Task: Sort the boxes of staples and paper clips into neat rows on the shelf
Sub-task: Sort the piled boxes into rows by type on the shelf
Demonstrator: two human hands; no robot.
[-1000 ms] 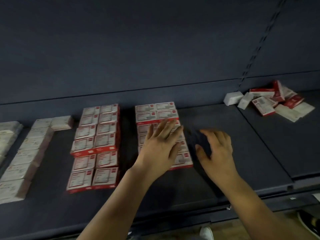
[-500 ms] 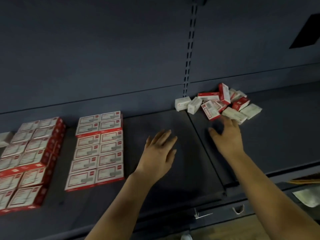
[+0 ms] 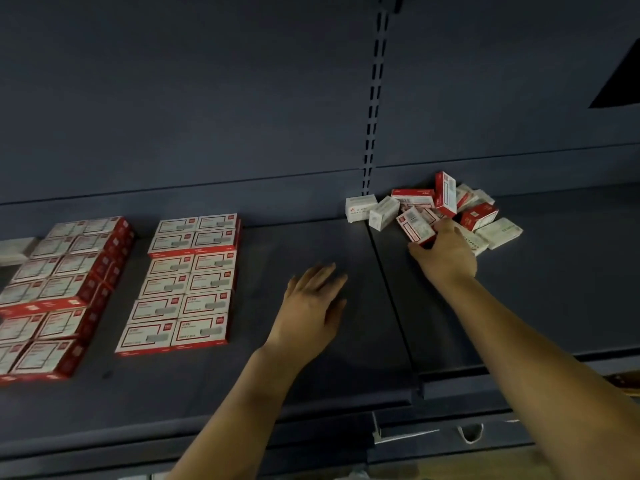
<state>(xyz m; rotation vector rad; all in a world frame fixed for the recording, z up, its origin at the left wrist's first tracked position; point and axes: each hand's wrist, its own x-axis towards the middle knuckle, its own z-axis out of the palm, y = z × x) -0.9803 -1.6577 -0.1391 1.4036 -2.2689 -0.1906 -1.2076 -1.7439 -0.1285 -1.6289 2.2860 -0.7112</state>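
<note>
a dark blue shop shelf (image 3: pixel 311 375) seen from above, with a person's two bare arms reaching in from the bottom of the view.

the right hand (image 3: pixel 446 254) reaches into a loose pile of small boxes (image 3: pixel 450 209) at the back right of the shelf, against the rear panel. its fingers (image 3: pixel 445 226) lie over the near edge of a red-and-white box (image 3: pixel 414 226) with the thumb just under that box's near end; the grip looks like it is closing round the box, but whether the box is truly held or only touched cannot be told. the pile is jumbled: some boxes lie flat, one red box (image 3: pixel 445 194) stands on end, and plain white boxes (image 3: pixel 360 207) sit at its left and right edges.

the left hand (image 3: pixel 311 303) is released, fingers straight and slightly spread, low over bare shelf between the pile and the sorted stock; contact with the shelf is unclear.

to the left, a neat double row of red-and-white boxes (image 3: pixel 187 282) lies flat, and a second sorted block (image 3: pixel 55 292) runs off the left edge.

judging by their look, the boxes are small stiff card, light to moderately weighty, easy to pinch across the two long sides. the smooth card may slip, and pulling one box out could topple the upright one beside it.
</note>
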